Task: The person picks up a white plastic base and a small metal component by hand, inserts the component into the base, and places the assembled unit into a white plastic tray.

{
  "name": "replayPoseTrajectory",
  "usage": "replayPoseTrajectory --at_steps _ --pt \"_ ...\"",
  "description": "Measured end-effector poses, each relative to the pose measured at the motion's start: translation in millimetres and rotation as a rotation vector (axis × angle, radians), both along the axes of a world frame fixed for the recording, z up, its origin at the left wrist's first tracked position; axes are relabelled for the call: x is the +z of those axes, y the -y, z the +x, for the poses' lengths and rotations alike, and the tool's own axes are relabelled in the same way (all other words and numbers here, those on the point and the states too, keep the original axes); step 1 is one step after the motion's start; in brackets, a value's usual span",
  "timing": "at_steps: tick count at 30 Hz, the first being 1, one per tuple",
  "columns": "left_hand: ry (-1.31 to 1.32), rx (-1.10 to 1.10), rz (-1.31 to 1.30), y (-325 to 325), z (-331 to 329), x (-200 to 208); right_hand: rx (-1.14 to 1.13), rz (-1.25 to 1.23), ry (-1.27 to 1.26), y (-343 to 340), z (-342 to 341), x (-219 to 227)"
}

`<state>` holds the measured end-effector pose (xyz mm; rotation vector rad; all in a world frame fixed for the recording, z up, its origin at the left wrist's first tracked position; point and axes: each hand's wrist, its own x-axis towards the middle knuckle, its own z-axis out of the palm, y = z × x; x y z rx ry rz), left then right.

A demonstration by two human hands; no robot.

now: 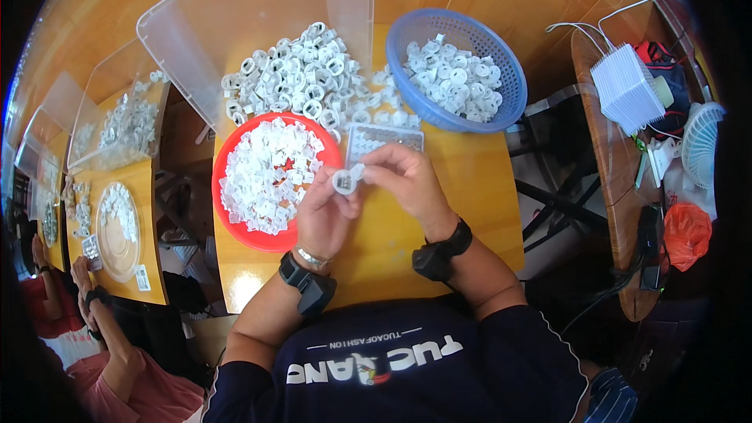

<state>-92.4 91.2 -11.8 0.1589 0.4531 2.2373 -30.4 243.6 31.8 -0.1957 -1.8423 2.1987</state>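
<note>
My left hand [327,207] is closed around a round white plastic part [343,183], its ringed opening turned up. The fingertips of my right hand [411,184] pinch a small whitish plastic piece [358,171] against that part's upper edge. To the left of my hands, a red basin [227,223] holds many small white plastic pieces [270,176]. Just beyond my fingers lies a shallow compartment tray [384,136] with small greyish parts in rows. Behind the basin, round white parts [301,74] are heaped on the table [439,258].
A blue perforated basket [513,94] with whitish parts stands at the back right, beside the tall clear plastic bin [235,23]. A wooden side table [595,110] with a fan [703,145] and cables is at the right. Other people work at tables on the left.
</note>
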Motion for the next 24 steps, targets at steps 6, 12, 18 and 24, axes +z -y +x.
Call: replayPoseTrajectory --at_steps 6,12,18,24 --pt "-0.102 -0.021 -0.076 0 2 2 -0.075 0.345 -0.071 10 0 2" --pt "-0.097 0.041 -0.177 -2 5 9 -0.064 0.448 -0.036 9 3 8" --pt "-0.042 0.036 -0.195 -6 9 12 -0.079 0.524 -0.108 10 4 9" --pt "-0.046 0.037 -0.191 -4 7 7 -0.103 0.443 -0.141 13 0 2"
